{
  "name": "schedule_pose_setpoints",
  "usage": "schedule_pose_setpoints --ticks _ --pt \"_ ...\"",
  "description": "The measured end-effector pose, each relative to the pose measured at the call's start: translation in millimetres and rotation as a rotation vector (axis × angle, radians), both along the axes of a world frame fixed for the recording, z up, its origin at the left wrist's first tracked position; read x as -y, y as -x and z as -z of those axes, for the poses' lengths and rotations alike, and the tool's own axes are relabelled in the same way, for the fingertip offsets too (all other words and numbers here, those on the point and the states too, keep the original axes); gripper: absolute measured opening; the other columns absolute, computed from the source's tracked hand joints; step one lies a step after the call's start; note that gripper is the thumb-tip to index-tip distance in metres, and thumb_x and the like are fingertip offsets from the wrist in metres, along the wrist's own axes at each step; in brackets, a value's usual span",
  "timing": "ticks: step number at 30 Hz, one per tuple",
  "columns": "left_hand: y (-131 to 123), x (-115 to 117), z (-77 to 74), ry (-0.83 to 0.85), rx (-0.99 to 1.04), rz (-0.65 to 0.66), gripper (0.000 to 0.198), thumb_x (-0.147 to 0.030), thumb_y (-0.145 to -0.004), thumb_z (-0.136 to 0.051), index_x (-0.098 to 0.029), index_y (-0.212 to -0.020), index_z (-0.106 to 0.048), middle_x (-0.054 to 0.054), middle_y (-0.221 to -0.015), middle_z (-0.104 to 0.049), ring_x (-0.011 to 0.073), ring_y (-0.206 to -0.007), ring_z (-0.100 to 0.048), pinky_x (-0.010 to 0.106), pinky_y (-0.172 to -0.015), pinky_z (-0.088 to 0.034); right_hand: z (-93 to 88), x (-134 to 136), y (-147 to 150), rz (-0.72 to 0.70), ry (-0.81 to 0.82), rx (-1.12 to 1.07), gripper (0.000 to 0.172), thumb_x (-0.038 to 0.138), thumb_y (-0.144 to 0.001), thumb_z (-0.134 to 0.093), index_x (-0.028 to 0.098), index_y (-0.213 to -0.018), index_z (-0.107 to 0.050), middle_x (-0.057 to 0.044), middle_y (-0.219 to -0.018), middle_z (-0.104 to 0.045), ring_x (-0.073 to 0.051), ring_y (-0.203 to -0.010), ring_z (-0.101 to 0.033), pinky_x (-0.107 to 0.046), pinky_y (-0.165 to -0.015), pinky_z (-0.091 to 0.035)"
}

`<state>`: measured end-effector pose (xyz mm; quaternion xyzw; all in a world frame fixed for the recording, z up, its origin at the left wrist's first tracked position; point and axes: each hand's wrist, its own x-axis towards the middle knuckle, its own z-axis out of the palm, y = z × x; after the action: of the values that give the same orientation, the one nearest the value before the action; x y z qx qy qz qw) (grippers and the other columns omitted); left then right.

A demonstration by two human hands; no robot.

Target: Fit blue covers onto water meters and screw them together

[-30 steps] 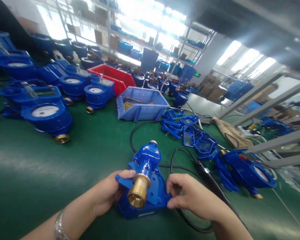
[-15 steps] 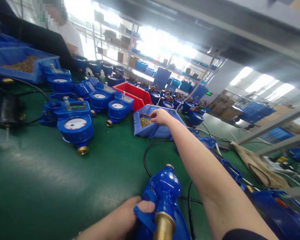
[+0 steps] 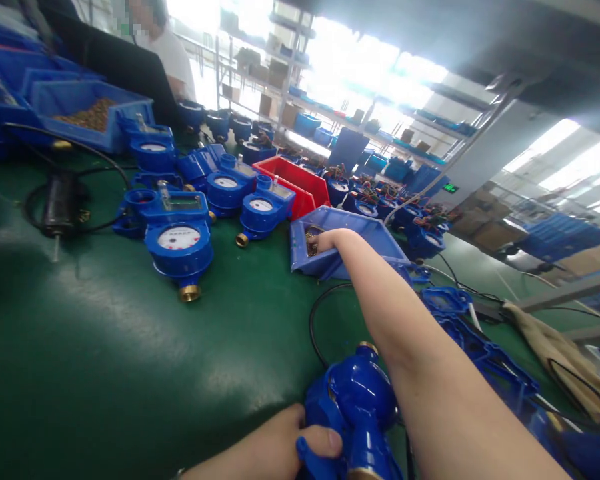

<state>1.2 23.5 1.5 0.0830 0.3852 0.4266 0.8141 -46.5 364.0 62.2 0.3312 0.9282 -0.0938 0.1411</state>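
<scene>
At the bottom centre, my left hand (image 3: 307, 437) grips a blue water meter (image 3: 367, 393) turned so that its rounded body and pipe end show. Its thumb presses beside a blue flap on the meter's side. My right hand (image 3: 331, 239) reaches forward into a blue parts bin (image 3: 380, 233). Its fingers dip among small brass-coloured pieces (image 3: 310, 245), perhaps screws, at the open front; the fingertips are hidden there. My right forearm passes just over the right side of the held meter.
Several water meters, one nearest (image 3: 180, 250), stand left of the bin. A red bin (image 3: 287, 183) adjoins behind. A black power screwdriver (image 3: 60, 203) lies far left near another blue bin (image 3: 135, 110) of brass parts. Blue covers (image 3: 485, 347) line the right. A person (image 3: 173, 63) is beyond.
My right hand has dipped deeper into the brass pieces in the bin. The camera view has shifted left, so things appear further right. My left hand keeps its hold on the water meter.
</scene>
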Motion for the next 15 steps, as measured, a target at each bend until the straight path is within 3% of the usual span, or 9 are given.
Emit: schedule_pose_setpoints --ticks 6,10,15 --pt "1.4 -1.3 -2.0 -0.032 0.027 0.017 0.057 -0.043 -0.044 -0.079 -0.011 -0.089 -0.064 0.009 -0.071 -0.07 0.0297 -0.077 -0.066 0.043 -0.084 -0.046 -4.6 10.3 -5.1 0.247 0.246 -0.166 0.032 0.033 -0.088 -0.056 0.014 -0.114 -0.058 -0.008 -0.12 -0.055 -0.017 -0.096 -0.059 -0.032 -0.077 -0.052" --pt "4.0 -1.7 -10.6 -0.028 0.023 0.013 0.049 -0.041 -0.047 -0.077 -0.012 -0.085 -0.065 0.007 -0.069 -0.07 0.027 -0.074 -0.066 0.039 -0.079 -0.046 -8.8 15.7 -3.7 0.329 0.278 -0.235 0.03 0.034 -0.089 -0.054 0.015 -0.112 -0.057 -0.006 -0.114 -0.058 -0.022 -0.098 -0.059 -0.039 -0.082 -0.052" --pt "7.4 2.0 -25.7 0.013 -0.015 0.03 0.054 -0.041 -0.046 -0.077 -0.011 -0.088 -0.063 0.01 -0.075 -0.07 0.0281 -0.079 -0.066 0.04 -0.085 -0.045 -28.1 18.8 -14.9 0.42 0.278 -0.328 0.024 0.032 -0.091 -0.053 0.016 -0.108 -0.058 -0.007 -0.11 -0.059 -0.018 -0.092 -0.06 -0.035 -0.078 -0.053"
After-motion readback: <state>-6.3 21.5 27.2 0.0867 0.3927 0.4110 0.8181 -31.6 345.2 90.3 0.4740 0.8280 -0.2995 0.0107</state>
